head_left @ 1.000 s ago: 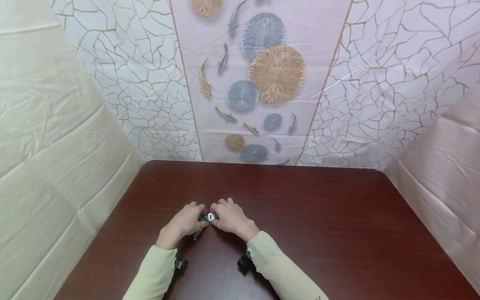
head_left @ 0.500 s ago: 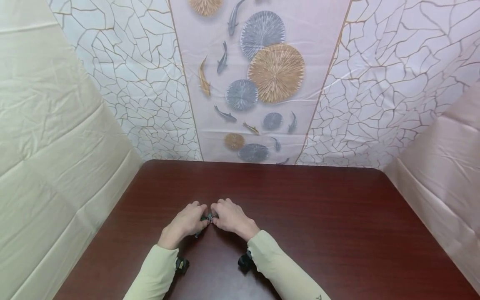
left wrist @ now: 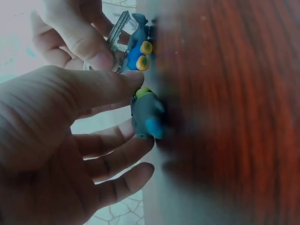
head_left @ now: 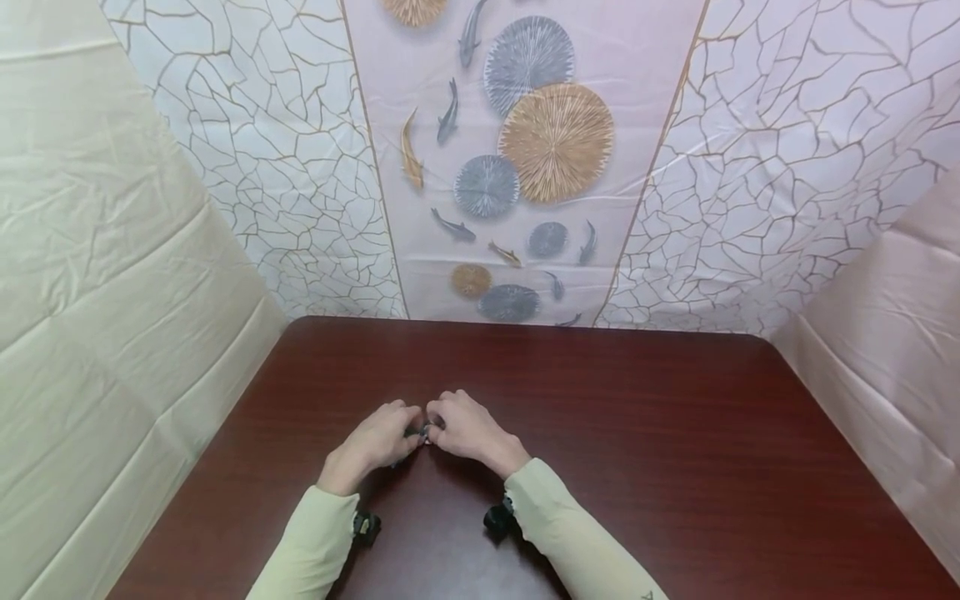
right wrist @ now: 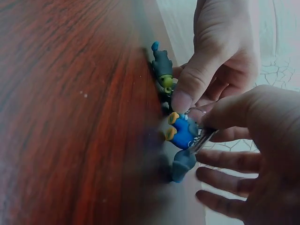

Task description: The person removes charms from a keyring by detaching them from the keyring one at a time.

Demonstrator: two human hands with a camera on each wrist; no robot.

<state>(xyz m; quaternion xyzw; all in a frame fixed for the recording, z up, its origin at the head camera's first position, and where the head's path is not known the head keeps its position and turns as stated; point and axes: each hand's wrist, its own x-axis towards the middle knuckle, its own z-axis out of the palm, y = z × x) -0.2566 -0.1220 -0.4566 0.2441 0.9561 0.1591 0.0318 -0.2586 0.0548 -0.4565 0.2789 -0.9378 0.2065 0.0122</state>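
Observation:
A keyring with small figurine charms is between both hands near the table's middle. In the left wrist view a silver key [left wrist: 118, 29] juts from the fingertips of my right hand [head_left: 467, 427], which pinches it near its head. My left hand [head_left: 378, 442] pinches the keyring with thumb and forefinger, its other fingers loosely spread. A blue charm with yellow feet [right wrist: 182, 132] and a grey top hangs at the fingertips. A dark charm with a green part and blue tip [right wrist: 161, 63] lies beside my left hand. The ring itself is mostly hidden by fingers.
The dark red-brown wooden table [head_left: 637, 433] extends around the hands. Patterned cloth [head_left: 555, 142] hangs behind it, with plain pale cloth [head_left: 112, 292] on the sides. A small black camera [head_left: 498, 521] is strapped at each wrist.
The silver piece visible between the fingertips has turned and is now mostly covered. Both hands have shifted slightly right and remain close together.

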